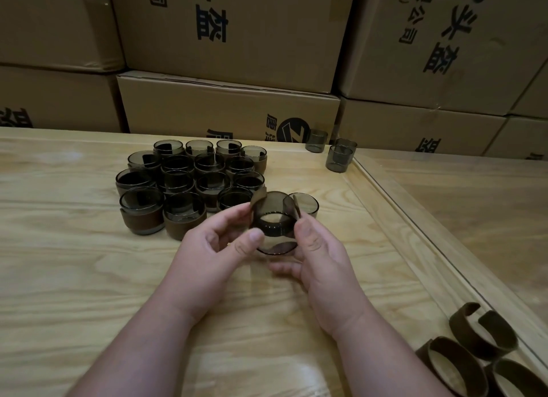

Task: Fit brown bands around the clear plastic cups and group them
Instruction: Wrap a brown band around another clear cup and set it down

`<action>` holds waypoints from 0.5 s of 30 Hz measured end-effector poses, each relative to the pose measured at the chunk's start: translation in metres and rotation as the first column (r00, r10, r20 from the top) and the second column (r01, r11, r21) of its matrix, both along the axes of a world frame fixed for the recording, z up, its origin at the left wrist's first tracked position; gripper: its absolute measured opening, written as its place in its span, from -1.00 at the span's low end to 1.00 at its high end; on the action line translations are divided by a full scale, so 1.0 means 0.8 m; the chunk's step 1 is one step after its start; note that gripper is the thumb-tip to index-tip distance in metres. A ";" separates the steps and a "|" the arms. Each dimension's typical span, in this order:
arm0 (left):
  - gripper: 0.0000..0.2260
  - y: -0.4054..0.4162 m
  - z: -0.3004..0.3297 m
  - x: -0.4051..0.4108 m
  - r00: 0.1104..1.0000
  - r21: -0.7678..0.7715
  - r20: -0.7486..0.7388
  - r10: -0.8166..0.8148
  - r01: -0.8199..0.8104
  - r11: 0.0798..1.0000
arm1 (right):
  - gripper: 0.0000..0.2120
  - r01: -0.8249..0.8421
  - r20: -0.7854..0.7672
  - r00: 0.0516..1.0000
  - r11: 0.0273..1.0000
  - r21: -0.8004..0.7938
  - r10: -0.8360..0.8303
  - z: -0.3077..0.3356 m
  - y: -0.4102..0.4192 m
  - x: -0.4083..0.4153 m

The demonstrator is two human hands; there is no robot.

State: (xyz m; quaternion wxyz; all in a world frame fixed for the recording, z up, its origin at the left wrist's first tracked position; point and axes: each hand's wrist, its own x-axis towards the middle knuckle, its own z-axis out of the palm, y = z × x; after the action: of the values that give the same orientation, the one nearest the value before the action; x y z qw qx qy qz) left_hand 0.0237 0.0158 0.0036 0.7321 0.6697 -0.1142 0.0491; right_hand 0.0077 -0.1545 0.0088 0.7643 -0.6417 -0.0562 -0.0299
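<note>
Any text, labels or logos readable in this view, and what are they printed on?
"头盔": top middle carton, printed sideways.
"头盔" and "限公司": top right carton, also sideways.
Round black logo with cut-off characters: lower middle carton; not readable.
Cups, bands, table: no text.

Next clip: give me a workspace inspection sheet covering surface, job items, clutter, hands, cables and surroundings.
Surface: pale wooden table, raised edge strip on the right.
Job's things: banded cups grouped at centre; held cup with its brown band partly wrapped; bare cup just behind it; three bare cups at the far edge; loose bands lower right.
Clutter: nothing seen.
Hands: left hand and right hand both hold the cup and band.
Cables: nothing seen.
Surroundings: stacked cardboard boxes behind the table.
</note>
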 end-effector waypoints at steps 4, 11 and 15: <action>-0.50 0.001 0.004 -0.001 1.000 -0.042 0.003 0.009 -0.009 0.999 | -0.72 0.002 0.056 0.998 0.999 -0.040 0.000 -0.001 0.002 -0.001; -0.39 0.001 -0.001 0.002 0.998 -0.004 -0.018 0.067 -0.067 0.998 | -0.60 0.067 0.109 0.992 0.993 -0.097 -0.056 -0.003 0.003 -0.001; -0.55 -0.002 0.001 0.002 0.995 0.016 -0.034 0.091 -0.090 0.996 | -0.62 0.100 0.146 0.986 0.983 -0.157 -0.077 -0.005 0.004 0.000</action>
State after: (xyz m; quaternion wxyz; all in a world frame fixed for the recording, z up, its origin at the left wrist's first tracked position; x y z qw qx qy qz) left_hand 0.0251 0.0144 0.0046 0.7261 0.6803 -0.0714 0.0696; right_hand 0.0078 -0.1516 0.0044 0.7012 -0.7004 -0.0831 -0.1041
